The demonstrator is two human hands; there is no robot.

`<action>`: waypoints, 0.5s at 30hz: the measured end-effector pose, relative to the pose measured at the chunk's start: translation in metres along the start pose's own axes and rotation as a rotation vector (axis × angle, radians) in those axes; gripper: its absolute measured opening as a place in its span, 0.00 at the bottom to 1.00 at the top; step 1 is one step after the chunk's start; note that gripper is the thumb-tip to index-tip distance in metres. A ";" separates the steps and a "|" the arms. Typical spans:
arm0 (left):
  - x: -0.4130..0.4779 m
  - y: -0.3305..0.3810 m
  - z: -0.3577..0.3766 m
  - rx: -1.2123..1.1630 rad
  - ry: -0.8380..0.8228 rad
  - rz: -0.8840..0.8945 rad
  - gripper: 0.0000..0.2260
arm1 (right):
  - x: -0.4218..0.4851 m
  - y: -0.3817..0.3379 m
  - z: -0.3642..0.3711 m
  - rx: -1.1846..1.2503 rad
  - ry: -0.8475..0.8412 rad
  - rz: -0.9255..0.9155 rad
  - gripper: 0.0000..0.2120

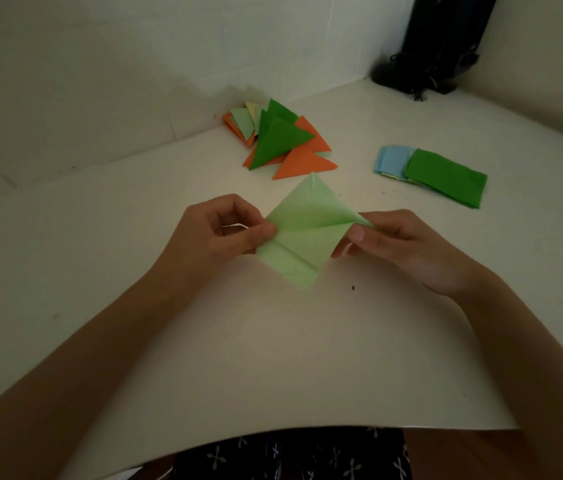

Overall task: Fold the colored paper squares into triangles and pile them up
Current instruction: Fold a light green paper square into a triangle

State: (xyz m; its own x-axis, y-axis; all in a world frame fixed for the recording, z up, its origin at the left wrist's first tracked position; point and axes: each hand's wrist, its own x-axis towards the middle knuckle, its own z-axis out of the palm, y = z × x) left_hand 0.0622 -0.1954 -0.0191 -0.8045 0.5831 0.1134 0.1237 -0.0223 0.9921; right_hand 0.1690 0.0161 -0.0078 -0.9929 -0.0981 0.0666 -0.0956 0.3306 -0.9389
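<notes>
Light green paper square (307, 237): positioned at the centre of the white table (273, 358), turned diamond-wise with one corner pointing away from the person and one pointing toward them. Several creases cross its surface, and its right part is raised along a fold. Whether its underside touches the table cannot be told.

Left hand (217, 230): pinches the left corner of the sheet, thumb on top, remaining fingers curled beneath.

Right hand (401, 244): pinches the right corner in the same manner, thumb on top, fingers curled under the edge.

Pile of folded triangles (280, 140): located at the far side of the table, close to the wall. A dark green triangle (278, 142) lies uppermost. Orange triangles (304, 164) fan out below and to the right. Pale green and pale yellow pieces show at the left edge. The nearest orange triangle lies just beside the far corner of the held sheet.

Stack of unfolded squares (442, 176): located to the right, well apart from the pile. A dark green sheet covers most of it; light blue sheets (391, 159) protrude at the left.

Black object (439, 46): stands in the far right corner, with cords at its base. Its type cannot be identified.

Dark patterned fabric (290, 455): visible below the near table edge.
</notes>
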 end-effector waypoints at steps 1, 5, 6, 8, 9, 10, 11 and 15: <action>0.001 0.000 0.000 -0.020 0.011 0.003 0.07 | 0.000 0.001 0.000 0.013 -0.014 -0.002 0.09; 0.002 0.000 -0.001 -0.035 0.009 0.026 0.08 | 0.002 0.004 0.000 0.155 0.022 -0.016 0.21; 0.001 0.000 -0.001 -0.017 0.000 0.036 0.07 | 0.003 0.004 0.001 0.195 0.047 -0.012 0.23; 0.001 -0.001 0.000 0.024 -0.006 0.051 0.06 | 0.005 0.003 0.004 0.196 0.102 -0.005 0.23; 0.001 -0.002 0.001 0.044 -0.005 0.054 0.06 | 0.006 0.002 0.005 0.186 0.134 -0.003 0.20; 0.002 -0.002 0.001 0.055 -0.004 0.053 0.06 | 0.007 0.002 0.006 0.177 0.170 0.000 0.17; 0.002 -0.002 0.002 0.060 -0.002 0.048 0.06 | 0.007 0.002 0.006 0.170 0.206 0.003 0.15; 0.000 0.001 0.005 -0.012 -0.027 -0.013 0.04 | 0.010 0.002 0.008 0.117 0.343 0.015 0.14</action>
State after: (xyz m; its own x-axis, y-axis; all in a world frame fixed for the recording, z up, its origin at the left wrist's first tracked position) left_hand 0.0651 -0.1916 -0.0185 -0.7903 0.6047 0.0988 0.1058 -0.0242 0.9941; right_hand 0.1592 0.0078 -0.0116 -0.9619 0.2328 0.1436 -0.0923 0.2177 -0.9716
